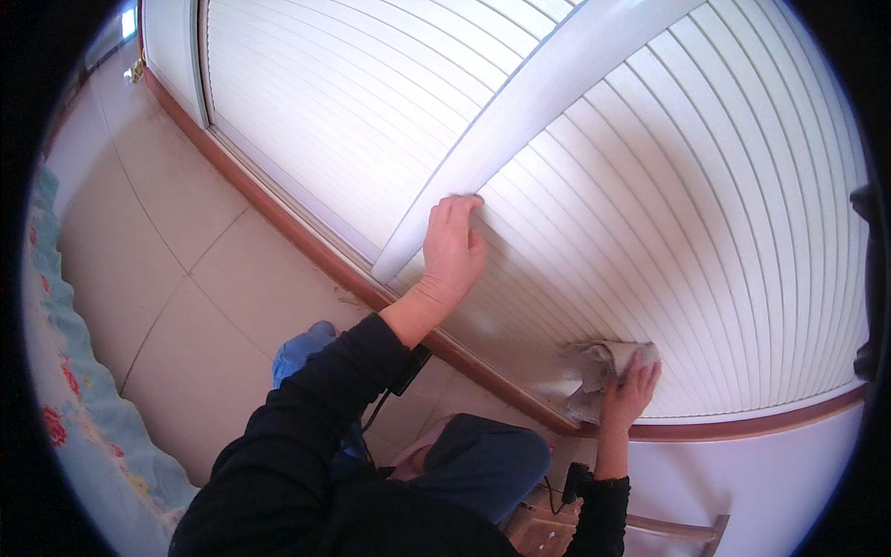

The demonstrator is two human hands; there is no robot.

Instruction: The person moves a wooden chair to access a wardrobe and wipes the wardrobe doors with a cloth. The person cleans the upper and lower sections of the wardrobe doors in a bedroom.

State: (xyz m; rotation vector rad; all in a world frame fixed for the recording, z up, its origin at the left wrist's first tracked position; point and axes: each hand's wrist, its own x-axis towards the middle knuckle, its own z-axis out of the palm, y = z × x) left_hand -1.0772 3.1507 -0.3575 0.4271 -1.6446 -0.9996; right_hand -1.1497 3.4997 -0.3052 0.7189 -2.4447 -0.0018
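A large white wardrobe door [705,223] with narrow slats fills the right side. Along its left edge runs a smooth pale upright strip [529,102]. My left hand [453,246] rests at the lower part of this strip, its fingers bent together over the strip's edge. Lower down and to the right, my right hand [629,390] presses a crumpled greyish cloth [608,357] to the slats near the door's bottom. The cloth bunches out past my fingers, and part of it hangs down to the left.
A second slatted panel [343,84] stands to the left, above a reddish-brown base rail [264,200]. Pale floor tiles [176,241] lie left of it. A blue flowered fabric [93,399] hangs at the far left. A wooden stool [668,527] is at the lower right.
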